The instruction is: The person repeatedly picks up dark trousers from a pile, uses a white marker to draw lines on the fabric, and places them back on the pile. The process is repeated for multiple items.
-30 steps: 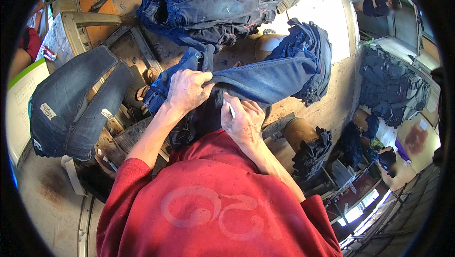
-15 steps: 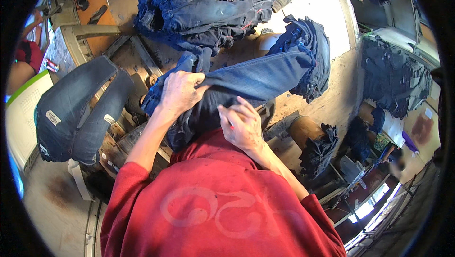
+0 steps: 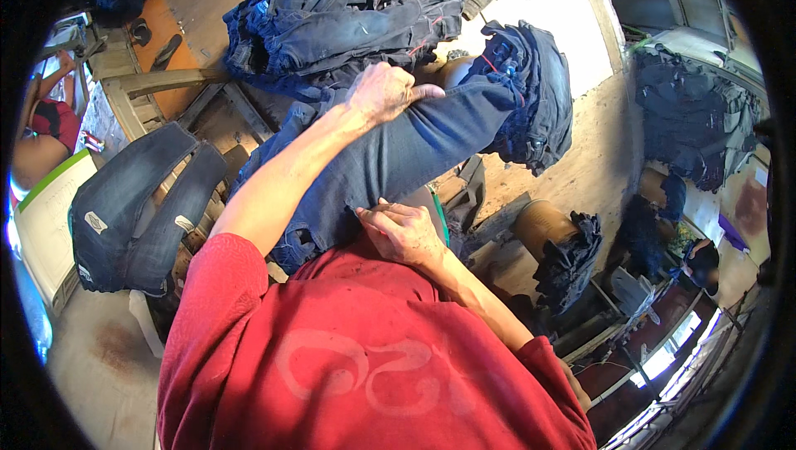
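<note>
A pair of blue jeans (image 3: 390, 151) lies stretched across in front of me, one leg running up to the right. My left hand (image 3: 377, 95) is closed at its far edge, thumb stretched along the cloth to the right; its other fingers are mostly curled out of sight. At the near edge, close to my red shirt, my right hand (image 3: 406, 233) pinches the denim with bent fingers. The end of the leg meets a folded bundle of jeans (image 3: 539, 106) at the right.
A large heap of dark jeans (image 3: 356, 27) lies beyond my hands. Faded jeans (image 3: 124, 209) with pale labels hang at the left. A tan cylinder (image 3: 543, 226) bears dark cloth at the right, with a dark garment stack (image 3: 692, 118) farther off. Another person (image 3: 54, 122) sits far left.
My left hand has moved away from me and right, to the far edge of the jeans. The denim is spread flatter. My right hand has come slightly nearer and left, onto the near edge.
</note>
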Demonstrator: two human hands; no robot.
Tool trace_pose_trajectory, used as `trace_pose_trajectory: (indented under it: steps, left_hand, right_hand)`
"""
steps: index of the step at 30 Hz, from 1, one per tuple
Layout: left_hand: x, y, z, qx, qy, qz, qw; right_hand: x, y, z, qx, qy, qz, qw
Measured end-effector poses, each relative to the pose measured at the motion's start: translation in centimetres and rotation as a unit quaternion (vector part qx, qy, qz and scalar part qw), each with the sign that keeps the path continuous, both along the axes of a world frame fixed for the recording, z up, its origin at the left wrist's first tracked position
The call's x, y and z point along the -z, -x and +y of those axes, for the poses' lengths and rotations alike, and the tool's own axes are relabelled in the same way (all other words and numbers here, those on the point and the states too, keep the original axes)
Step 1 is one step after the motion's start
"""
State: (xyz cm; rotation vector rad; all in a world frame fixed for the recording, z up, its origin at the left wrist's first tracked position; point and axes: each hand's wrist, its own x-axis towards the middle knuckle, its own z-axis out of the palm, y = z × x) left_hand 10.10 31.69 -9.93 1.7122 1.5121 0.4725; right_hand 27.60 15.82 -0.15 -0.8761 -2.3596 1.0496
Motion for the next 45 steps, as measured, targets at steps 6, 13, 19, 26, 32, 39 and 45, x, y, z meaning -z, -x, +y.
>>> trace_pose_trajectory:
  steps: [6,13,19,26,32,39,45]
  left_hand:
    - [0.9,0.0,0.8,-0.037,-0.044,-0.039,0.998]
    - [0.7,0.1,1.0,-0.049,0.024,-0.034,0.998]
    - [0.6,-0.4,0.7,-0.077,-0.015,-0.051,0.996]
    - [0.3,-0.3,0.8,-0.07,-0.002,-0.018,0.997]
    - [0.3,-0.4,0.8,-0.083,-0.029,-0.006,0.996]
    - [0.7,-0.5,0.7,-0.089,-0.042,0.001,0.995]
    - [0.4,-0.6,0.6,-0.094,-0.031,-0.002,0.995]
  right_hand:
    - [0.4,-0.8,5.6,0.184,-0.096,-0.099,0.973]
    - [2.6,0.0,9.5,0.13,-0.109,-0.16,0.972]
    - [0.1,-3.0,6.8,0.118,-0.078,-0.179,0.974]
    - [1.4,-1.8,8.4,0.137,-0.079,-0.135,0.978]
    - [0.4,-3.7,6.9,0.096,-0.081,-0.195,0.973]
    - [0.6,-3.1,7.4,0.132,-0.076,-0.172,0.973]
    - [-0.1,-3.7,7.1,0.129,-0.102,-0.143,0.976]
